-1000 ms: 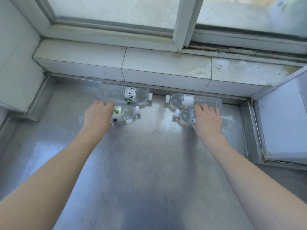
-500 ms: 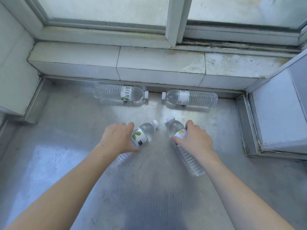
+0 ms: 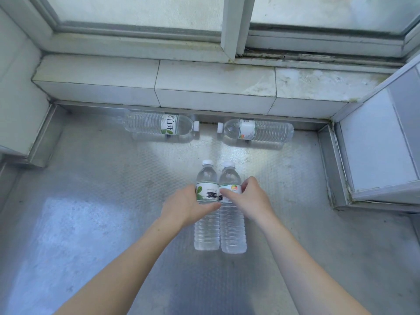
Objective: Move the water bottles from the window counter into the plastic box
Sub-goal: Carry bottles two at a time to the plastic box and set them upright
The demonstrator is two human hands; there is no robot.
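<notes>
My left hand [image 3: 185, 206] grips a clear water bottle [image 3: 206, 228] by its green-and-white label. Right beside it, touching, my right hand [image 3: 248, 198] grips a second clear bottle [image 3: 232, 233] at its label. Both point their white caps away from me, over the middle of the metal counter [image 3: 91, 212]. Two more bottles lie on their sides along the back edge: one at the left [image 3: 159, 124], one at the right [image 3: 258, 131], their caps facing each other. No plastic box is in view.
A tiled ledge [image 3: 204, 85] and the window frame [image 3: 234, 28] run behind the counter. A pale wall block [image 3: 20, 92] stands at the left and a grey panel [image 3: 377, 144] at the right, with a raised metal rim [image 3: 327, 164] beside it.
Both hands pulled their bottles away from the back edge toward me and swung them together, so they now sit side by side with caps pointing away.
</notes>
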